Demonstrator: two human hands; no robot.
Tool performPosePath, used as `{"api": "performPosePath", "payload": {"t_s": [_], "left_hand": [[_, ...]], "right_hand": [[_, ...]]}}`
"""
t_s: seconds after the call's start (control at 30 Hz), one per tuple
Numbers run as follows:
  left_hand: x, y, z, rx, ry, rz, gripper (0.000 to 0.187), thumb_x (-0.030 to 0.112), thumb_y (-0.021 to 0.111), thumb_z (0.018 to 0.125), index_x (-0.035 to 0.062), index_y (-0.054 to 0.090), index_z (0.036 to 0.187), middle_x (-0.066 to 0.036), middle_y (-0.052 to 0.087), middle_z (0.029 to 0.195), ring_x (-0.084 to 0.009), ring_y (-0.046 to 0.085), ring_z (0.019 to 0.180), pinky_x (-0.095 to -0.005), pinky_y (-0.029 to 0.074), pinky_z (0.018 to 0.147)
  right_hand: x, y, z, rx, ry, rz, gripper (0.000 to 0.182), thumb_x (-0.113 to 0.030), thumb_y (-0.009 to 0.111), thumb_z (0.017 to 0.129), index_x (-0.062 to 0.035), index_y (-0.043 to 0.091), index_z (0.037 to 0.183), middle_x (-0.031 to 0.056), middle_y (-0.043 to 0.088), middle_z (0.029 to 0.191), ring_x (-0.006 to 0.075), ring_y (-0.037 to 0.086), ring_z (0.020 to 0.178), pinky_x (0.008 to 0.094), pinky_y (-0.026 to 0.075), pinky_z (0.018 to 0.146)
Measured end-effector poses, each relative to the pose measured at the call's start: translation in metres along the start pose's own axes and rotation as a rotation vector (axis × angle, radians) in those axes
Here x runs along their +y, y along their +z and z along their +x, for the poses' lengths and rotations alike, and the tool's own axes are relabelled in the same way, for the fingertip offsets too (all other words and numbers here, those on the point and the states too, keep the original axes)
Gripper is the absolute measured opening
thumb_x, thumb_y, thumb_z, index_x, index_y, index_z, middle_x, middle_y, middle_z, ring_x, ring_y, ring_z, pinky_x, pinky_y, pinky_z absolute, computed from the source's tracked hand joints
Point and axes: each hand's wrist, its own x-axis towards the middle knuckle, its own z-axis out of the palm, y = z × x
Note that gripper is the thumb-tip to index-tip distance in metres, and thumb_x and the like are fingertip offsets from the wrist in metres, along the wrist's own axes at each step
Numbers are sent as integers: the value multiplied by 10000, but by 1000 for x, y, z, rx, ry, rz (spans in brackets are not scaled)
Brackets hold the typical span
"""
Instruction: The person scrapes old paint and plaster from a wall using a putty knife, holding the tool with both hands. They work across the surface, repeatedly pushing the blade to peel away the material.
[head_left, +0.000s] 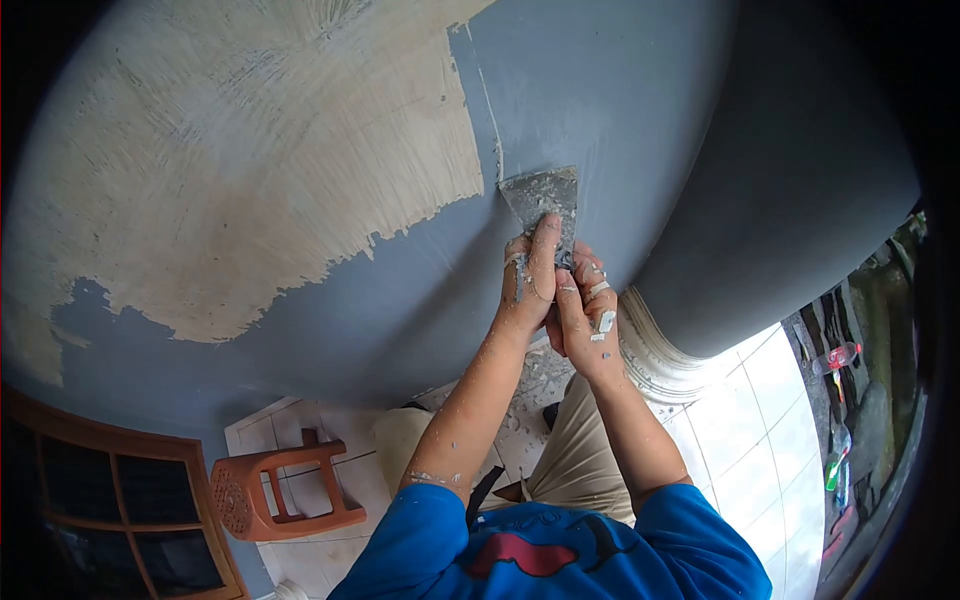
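A putty knife with a broad metal blade, speckled with paint flakes, has its edge against the grey painted wall. My left hand is closed around its lower blade and handle area, one digit pressed along the blade. Below and to the right, my right hand is closed on the handle, which the fingers mostly hide. Paint chips cling to both hands and forearms. Left of the blade, a large beige scraped patch with ragged edges shows on the wall; a thin scored line runs above the blade's left corner.
A round grey column with a moulded pale base stands at right. An orange plastic stool lies on its side on the white tiles. A wood-framed window is lower left. Plastic bottles lie on stony ground at far right.
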Motion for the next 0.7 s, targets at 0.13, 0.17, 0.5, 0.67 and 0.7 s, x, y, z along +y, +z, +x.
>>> {"api": "performPosePath", "payload": {"t_s": [0.13,0.17,0.5,0.67,0.7], "left_hand": [[-3,-3,0,3,45,36,516,387,407,897,-71,577,729,-137,614,638,-177,583,570,-282,487,587],[-3,-4,1,0,40,42,514,382,408,897,-73,577,728,-136,614,635,-176,582,570,-282,486,586],[-4,-5,11,-14,103,113,516,410,415,873,-53,570,705,-154,607,627,-187,581,538,-298,489,527],[32,7,28,-33,194,88,507,407,422,863,-58,565,719,-153,599,629,-192,575,542,-297,491,527],[43,9,32,-53,224,106,504,409,425,862,-56,565,728,-152,597,629,-194,575,547,-298,491,527]], "right_hand": [[-11,1,-1,-36,195,123,265,-106,460,899,66,516,1092,101,591,955,135,543,839,247,434,731],[-7,2,-1,-23,150,143,259,-102,458,899,61,518,1091,96,589,950,127,537,835,243,434,726],[0,9,7,25,103,314,204,-123,468,902,31,539,1016,42,565,784,53,507,638,187,396,520],[-34,10,34,30,103,235,208,-169,478,905,23,540,955,-11,501,567,33,403,386,186,296,348],[-46,10,41,21,120,272,206,-169,482,904,23,540,953,-10,503,571,33,406,391,186,297,350]]}}
